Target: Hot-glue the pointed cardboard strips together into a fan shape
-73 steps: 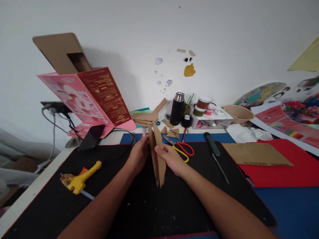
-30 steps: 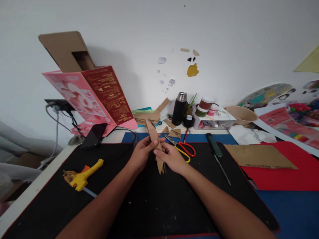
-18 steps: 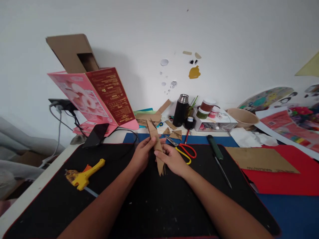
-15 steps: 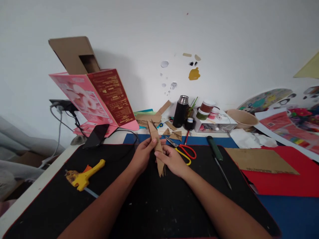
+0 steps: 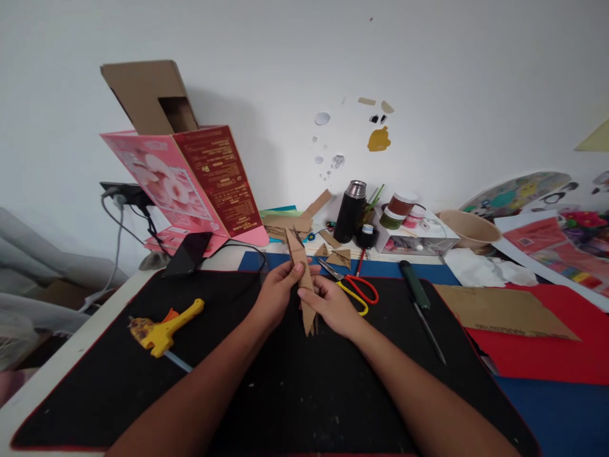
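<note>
A narrow strip of brown cardboard [image 5: 298, 254] with pointed ends stands between my hands over the black mat [image 5: 285, 400]. My left hand [image 5: 278, 289] pinches its left side, thumb on the front face. Lower down, my right hand [image 5: 330, 306] grips it from the right, its thumb across the front. More cardboard layers show behind the strip's lower tip, partly hidden. Just beyond my right hand lie scissors [image 5: 354, 292] with red and yellow handles. Small cardboard triangles [image 5: 339, 257] rest behind them.
A yellow glue gun [image 5: 164, 328] lies at left, a black phone [image 5: 187, 254] behind it. The pink box [image 5: 166, 184] stands back left. A green-handled knife [image 5: 415, 285] lies at right beside a cardboard sheet [image 5: 499, 308]. A black thermos [image 5: 349, 212] and paint jars [image 5: 402, 206] stand at the back.
The whole scene has shifted slightly to the right as the head view turned. Both hands keep their hold on the cardboard strip, with hardly any change in grip.
</note>
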